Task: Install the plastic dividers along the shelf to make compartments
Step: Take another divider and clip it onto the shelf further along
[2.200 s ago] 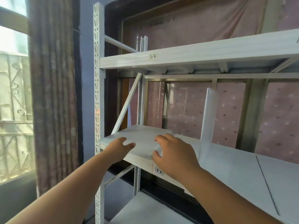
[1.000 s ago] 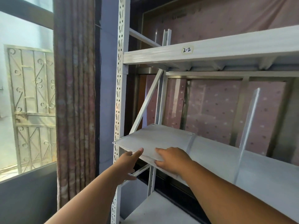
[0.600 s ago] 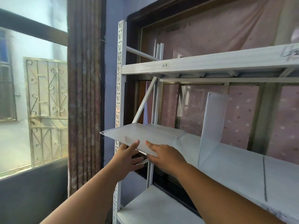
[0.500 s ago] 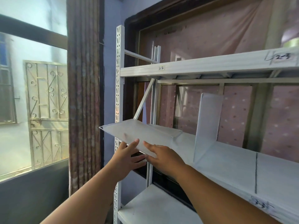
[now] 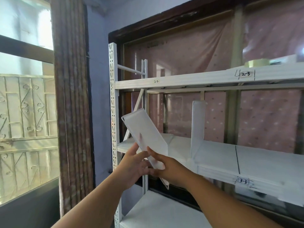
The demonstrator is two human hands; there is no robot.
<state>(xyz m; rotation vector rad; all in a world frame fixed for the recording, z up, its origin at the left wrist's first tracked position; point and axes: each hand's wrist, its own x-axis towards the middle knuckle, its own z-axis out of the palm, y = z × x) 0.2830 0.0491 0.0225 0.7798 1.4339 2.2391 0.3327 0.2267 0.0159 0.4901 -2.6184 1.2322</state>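
A translucent white plastic divider [image 5: 144, 134] is tilted up steeply in front of the left end of the middle shelf [image 5: 218, 153]. My left hand [image 5: 133, 163] grips its lower left edge and my right hand [image 5: 166, 167] grips its lower right edge, both in front of the shelf's front lip. A second white divider [image 5: 198, 127] stands upright on the same shelf, to the right of my hands.
The white metal rack has a perforated front post [image 5: 113, 112] at left and an upper shelf [image 5: 197, 79] labelled 2-2 and 2-3. A tape roll [image 5: 256, 63] lies on the upper shelf. A curtain [image 5: 72, 96] and a window hang to the left; a lower shelf [image 5: 158, 213] sits below.
The divider lay flat on the shelf's left end; both hands slid it forward off the shelf and tipped it up to a steep tilt. The upright divider has not moved.
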